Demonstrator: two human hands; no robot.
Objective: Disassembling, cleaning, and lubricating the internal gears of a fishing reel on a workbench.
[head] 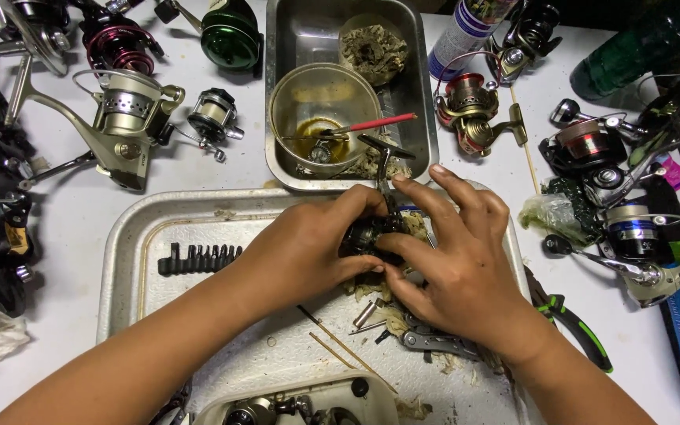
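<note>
Both my hands meet over a metal tray (127, 260) and hold a small black fishing reel body (365, 236). My left hand (308, 248) wraps its left side, and my right hand (458, 260) grips it from the right, fingers over the top. The reel's black handle arm (385, 161) sticks up toward the far side. Under my hands lie shreds of dirty tissue, small metal parts (365, 313) and grey pliers (434, 341).
A black bit holder (198, 258) lies on the tray's left. Beyond, a deep steel pan (293, 31) holds an oily bowl (320, 110) with a red-handled brush (371, 124). Several fishing reels crowd both sides. Green-handled pliers (576, 327) lie right; a plastic box (301, 401) sits near me.
</note>
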